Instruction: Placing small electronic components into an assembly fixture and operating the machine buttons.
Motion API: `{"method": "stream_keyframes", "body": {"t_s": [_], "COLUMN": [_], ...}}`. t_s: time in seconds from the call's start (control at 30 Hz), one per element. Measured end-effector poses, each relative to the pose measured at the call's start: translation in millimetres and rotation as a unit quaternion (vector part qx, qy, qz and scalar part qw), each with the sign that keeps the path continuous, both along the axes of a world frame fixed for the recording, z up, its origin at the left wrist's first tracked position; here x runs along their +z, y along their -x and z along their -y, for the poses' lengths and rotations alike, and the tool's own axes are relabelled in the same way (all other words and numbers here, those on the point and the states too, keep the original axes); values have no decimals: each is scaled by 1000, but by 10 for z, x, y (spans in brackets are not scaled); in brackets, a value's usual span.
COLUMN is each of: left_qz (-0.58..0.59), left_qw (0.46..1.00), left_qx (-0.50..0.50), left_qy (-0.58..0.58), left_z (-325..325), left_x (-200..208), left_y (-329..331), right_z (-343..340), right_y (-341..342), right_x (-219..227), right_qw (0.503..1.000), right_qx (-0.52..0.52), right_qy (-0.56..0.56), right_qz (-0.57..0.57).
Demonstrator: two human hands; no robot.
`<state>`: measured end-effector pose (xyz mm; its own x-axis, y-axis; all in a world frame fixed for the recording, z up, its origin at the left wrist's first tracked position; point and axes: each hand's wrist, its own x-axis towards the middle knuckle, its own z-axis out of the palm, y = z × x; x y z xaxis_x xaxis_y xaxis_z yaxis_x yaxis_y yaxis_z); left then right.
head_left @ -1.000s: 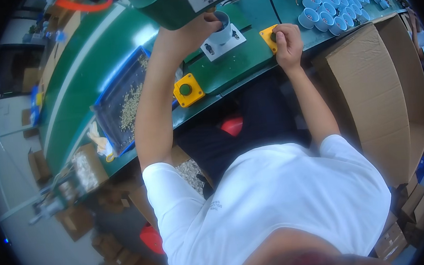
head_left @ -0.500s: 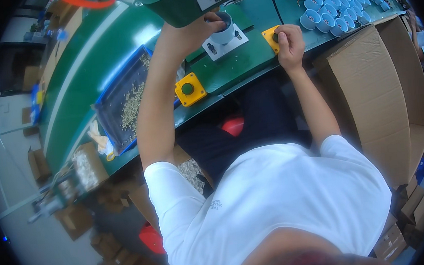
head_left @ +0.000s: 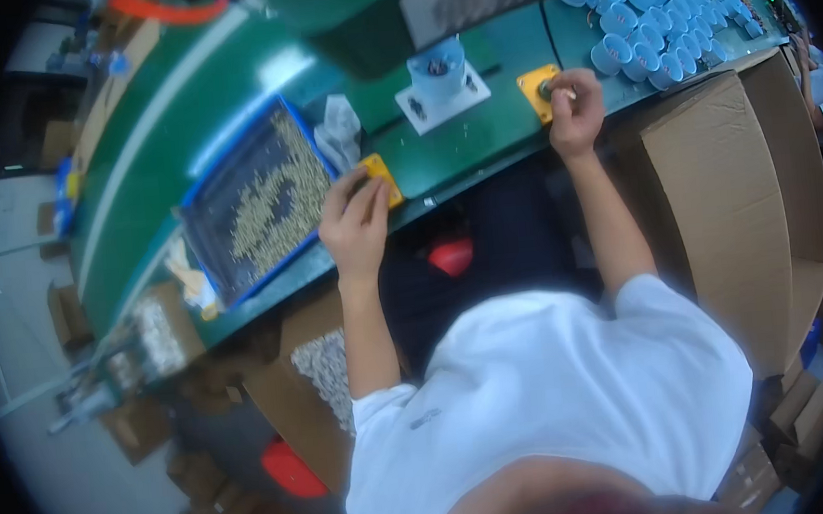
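Observation:
My left hand (head_left: 356,227) lies over the left yellow push-button box (head_left: 385,184), fingers bent and apart, covering its button. At the right yellow push-button box (head_left: 533,91), my right hand (head_left: 576,114) has its fingers curled round the dark button, most of which is hidden. Between the two boxes, a light-blue cup-shaped part (head_left: 439,79) stands upright on a white fixture plate (head_left: 448,109), with small dark bits inside it. Above it hangs a green machine head (head_left: 345,30) with a white label; neither hand touches the part.
A blue-rimmed tray (head_left: 229,271) of small pale pieces lies left, beside a crumpled clear plastic bag (head_left: 338,132). Many light-blue cups (head_left: 643,60) crowd the green bench at the far right. A large open cardboard box (head_left: 718,223) stands on my right.
My left hand has left the cup-shaped part and come down and back to the left button box. My right hand stays at its button. The view has shifted slightly.

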<state>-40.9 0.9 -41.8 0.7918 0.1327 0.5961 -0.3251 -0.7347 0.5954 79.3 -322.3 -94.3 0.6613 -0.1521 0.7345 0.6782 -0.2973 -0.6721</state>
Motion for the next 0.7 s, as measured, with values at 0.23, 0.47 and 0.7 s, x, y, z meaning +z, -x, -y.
{"method": "stream_keyframes", "body": {"t_s": [0.23, 0.47, 0.7], "left_qz": [57, -110, -223], "left_qw": [980, 985, 967], "left_qx": [-10, 91, 17], "left_qy": [-190, -97, -122], "left_z": [-66, -971, -1211], "left_x": [277, 133, 143], "left_y": [-136, -185, -208], "right_z": [100, -11, 12], "right_y": [-87, -92, -77], "right_x": [148, 85, 77], "right_qw": [977, 994, 1000], "right_qx": [-59, -32, -12], "right_qy": [191, 76, 22], "right_qz": [79, 66, -5]}}
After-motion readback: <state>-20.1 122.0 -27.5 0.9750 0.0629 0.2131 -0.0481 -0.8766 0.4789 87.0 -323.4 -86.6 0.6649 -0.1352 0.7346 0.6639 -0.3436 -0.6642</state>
